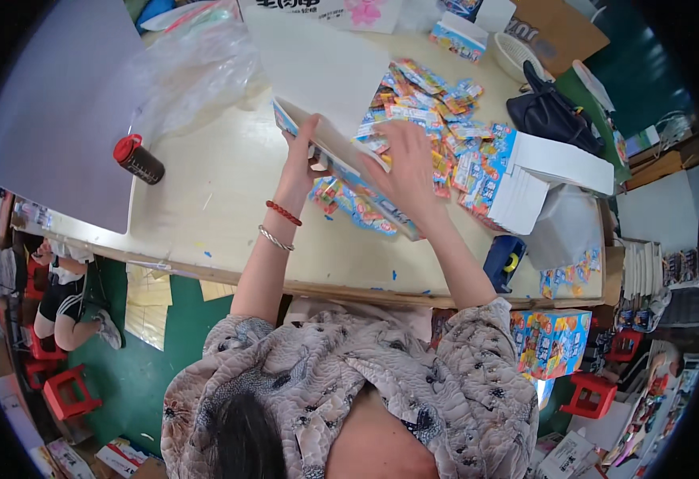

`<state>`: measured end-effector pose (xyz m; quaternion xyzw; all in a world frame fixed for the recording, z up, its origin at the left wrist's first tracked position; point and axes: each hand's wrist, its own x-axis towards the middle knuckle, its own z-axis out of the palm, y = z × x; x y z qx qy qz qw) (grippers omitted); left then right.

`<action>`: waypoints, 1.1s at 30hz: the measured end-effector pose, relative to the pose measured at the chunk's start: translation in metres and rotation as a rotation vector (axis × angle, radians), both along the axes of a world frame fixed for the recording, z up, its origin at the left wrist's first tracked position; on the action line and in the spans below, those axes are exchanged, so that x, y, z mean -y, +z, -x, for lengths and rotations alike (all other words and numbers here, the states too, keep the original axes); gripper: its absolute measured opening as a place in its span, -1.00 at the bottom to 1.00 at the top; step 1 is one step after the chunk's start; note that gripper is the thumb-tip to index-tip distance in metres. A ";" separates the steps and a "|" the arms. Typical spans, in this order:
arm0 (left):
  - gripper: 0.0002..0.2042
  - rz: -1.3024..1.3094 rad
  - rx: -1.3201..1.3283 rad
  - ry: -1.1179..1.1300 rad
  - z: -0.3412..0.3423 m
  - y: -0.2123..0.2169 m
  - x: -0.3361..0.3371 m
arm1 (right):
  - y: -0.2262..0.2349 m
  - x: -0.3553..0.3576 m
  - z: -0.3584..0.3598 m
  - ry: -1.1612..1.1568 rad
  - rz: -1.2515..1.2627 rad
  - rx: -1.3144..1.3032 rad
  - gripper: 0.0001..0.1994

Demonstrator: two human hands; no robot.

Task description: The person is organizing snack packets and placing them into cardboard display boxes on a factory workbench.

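One person (66, 279) sits far at the left, close to red stools (70, 391). On the tabletop (214, 188) I see first a dark bottle (140, 160) with a red cap, lying tilted, and behind it a clear plastic bag (198, 72). Then comes the left hand (300, 153), which has a firm grip on the end of a box (381, 206). This box is held slanting above the tabletop, in front of the worker, with its white flap raised. The right hand (405, 164) is at the upper edge of the box; whether its grip is closed, I can not judge. Beside and behind it, many colourful packets (421, 116) lie in a pile. Further right are a blue tape dispenser (506, 263), blue-and-white cartons (517, 195) and a black bag (553, 113).
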<state>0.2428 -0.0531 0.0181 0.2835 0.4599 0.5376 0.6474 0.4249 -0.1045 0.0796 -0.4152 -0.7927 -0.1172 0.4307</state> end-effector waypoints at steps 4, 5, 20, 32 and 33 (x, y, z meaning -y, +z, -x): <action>-0.20 0.065 -0.118 -0.112 0.007 0.005 0.016 | -0.049 0.000 -0.009 -0.072 0.697 -0.094 -0.64; -0.23 0.050 -0.162 -0.190 0.009 0.005 0.017 | -0.050 -0.004 -0.013 0.061 0.984 -0.228 -0.61; -0.61 -0.197 -0.894 -0.420 0.189 -0.021 0.061 | -0.052 -0.023 0.031 -0.175 0.831 0.247 -0.69; -0.86 -0.731 -1.894 -1.008 0.146 -0.018 0.085 | -0.091 -0.015 0.077 0.169 0.166 0.211 -0.88; -0.86 -0.730 -1.889 -1.006 0.151 -0.029 0.078 | -0.088 -0.011 0.077 0.169 0.167 0.216 -0.88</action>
